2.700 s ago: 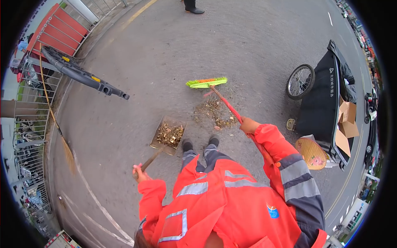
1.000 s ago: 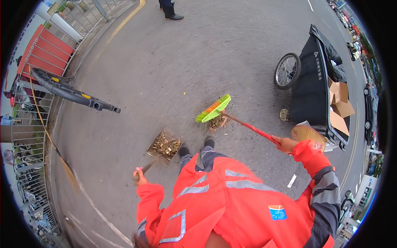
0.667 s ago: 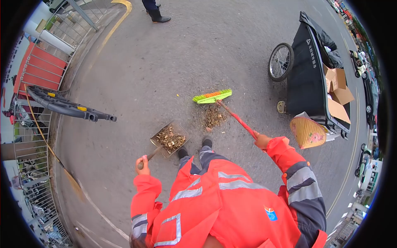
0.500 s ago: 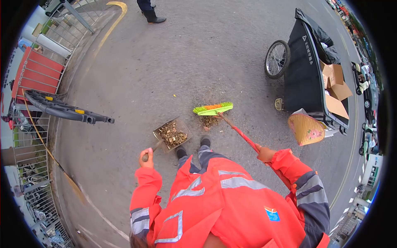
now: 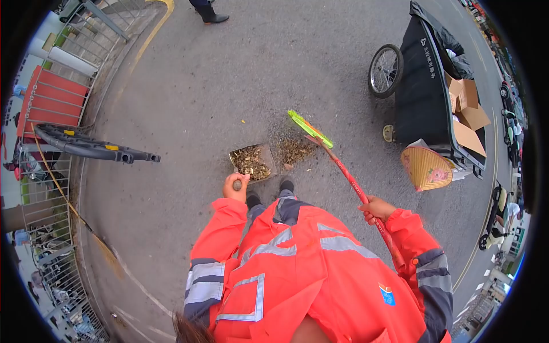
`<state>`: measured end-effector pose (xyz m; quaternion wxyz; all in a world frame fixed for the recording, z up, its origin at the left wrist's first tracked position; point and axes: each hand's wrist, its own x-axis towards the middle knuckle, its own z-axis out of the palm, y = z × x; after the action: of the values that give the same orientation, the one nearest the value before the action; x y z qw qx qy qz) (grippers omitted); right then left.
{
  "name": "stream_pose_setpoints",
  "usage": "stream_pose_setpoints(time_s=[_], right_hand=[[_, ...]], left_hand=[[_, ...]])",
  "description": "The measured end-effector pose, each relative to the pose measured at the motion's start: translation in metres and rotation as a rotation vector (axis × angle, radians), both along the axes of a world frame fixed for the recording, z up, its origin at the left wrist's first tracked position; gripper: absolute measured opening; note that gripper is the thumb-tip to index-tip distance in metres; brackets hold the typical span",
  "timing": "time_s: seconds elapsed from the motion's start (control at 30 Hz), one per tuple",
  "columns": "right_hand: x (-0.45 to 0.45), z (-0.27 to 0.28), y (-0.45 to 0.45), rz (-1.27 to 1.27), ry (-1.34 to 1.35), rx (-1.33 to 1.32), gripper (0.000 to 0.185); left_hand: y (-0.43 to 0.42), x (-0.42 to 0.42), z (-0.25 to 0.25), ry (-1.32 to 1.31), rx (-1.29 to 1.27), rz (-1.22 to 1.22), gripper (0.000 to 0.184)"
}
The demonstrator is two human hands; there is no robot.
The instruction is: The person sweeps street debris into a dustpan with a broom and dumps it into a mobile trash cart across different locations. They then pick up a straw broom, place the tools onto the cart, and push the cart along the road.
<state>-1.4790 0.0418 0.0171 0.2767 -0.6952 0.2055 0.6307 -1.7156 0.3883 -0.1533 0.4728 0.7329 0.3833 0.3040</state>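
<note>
My left hand (image 5: 235, 187) is closed round the wooden handle of a dustpan. The dustpan (image 5: 271, 155) lies on the road just beyond that hand, with dry leaves and debris (image 5: 251, 162) in it. My right hand (image 5: 377, 210) grips the red-wrapped handle of a broom. Tilted at an angle, the broom's green and orange head (image 5: 310, 129) is right of the dustpan, at the upper right edge of a loose leaf pile (image 5: 294, 150). The pile lies close to the dustpan's right side, in front of my shoes.
A black cart (image 5: 420, 94) with a wheel, cardboard boxes and a woven hat (image 5: 426, 168) stands at right. At left are a metal fence (image 5: 51, 200), a dark grey barrier piece (image 5: 97, 146) and a straw broom (image 5: 106, 254). Another person's boot (image 5: 213, 16) shows at the top.
My left hand and the dustpan have moved right, up to the leaf pile. The broom head has swung from lying across the pile to a steep slant at its upper right.
</note>
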Motion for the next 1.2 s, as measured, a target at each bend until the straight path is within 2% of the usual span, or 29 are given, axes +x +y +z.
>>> stream_pose_setpoints(time_s=[0.07,0.3,0.33,0.47,0.53,0.67,0.73,0.77,0.83,0.87,0.93,0.97,1.07,1.2], right_hand=[[-0.007,-0.023,-0.002,-0.281,0.160,0.043,0.026],[-0.046,-0.041,0.009,-0.463,0.468,0.131,0.037],[-0.047,-0.034,0.013,-0.458,0.525,0.168,0.030],[-0.049,-0.031,0.015,-0.540,0.616,0.219,0.031],[-0.047,-0.032,0.005,-0.743,0.848,0.365,0.034],[-0.028,0.011,-0.009,-0.632,0.765,0.451,0.038],[-0.024,0.030,-0.003,-0.364,0.511,0.381,0.037],[-0.025,0.029,0.005,-0.364,0.509,0.381,0.037],[-0.032,0.025,0.027,-0.052,0.220,0.220,0.036],[-0.033,0.011,0.032,-0.050,0.216,0.220,0.036],[-0.037,-0.025,0.043,0.137,0.099,0.146,0.034],[-0.040,-0.031,0.048,0.143,0.095,0.148,0.034],[-0.053,-0.039,0.056,-0.021,0.358,0.182,0.031],[-0.044,-0.008,0.040,-0.106,0.536,0.298,0.032]], left_hand=[[-0.016,0.011,0.005,-0.003,0.042,-0.044,0.022],[-0.048,0.035,0.014,0.197,-0.028,-0.228,0.028],[-0.049,0.037,0.019,0.230,-0.044,-0.241,0.028],[-0.044,0.035,0.018,0.238,-0.074,-0.270,0.025],[-0.041,0.031,0.016,0.228,-0.078,-0.269,0.025],[-0.032,0.018,0.003,0.143,-0.028,-0.238,0.023],[-0.027,0.011,-0.001,0.149,-0.047,-0.219,0.022],[-0.026,0.008,-0.003,0.153,-0.068,-0.199,0.021],[-0.024,0.004,-0.002,0.152,-0.075,-0.201,0.021],[-0.023,0.003,-0.002,0.152,-0.082,-0.202,0.021],[-0.025,0.003,-0.003,0.165,-0.059,-0.199,0.021],[-0.025,0.003,-0.004,0.184,-0.039,-0.199,0.021],[-0.022,0.005,-0.002,0.197,0.019,-0.230,0.022],[-0.012,0.000,-0.017,0.190,0.115,-0.228,0.021]])
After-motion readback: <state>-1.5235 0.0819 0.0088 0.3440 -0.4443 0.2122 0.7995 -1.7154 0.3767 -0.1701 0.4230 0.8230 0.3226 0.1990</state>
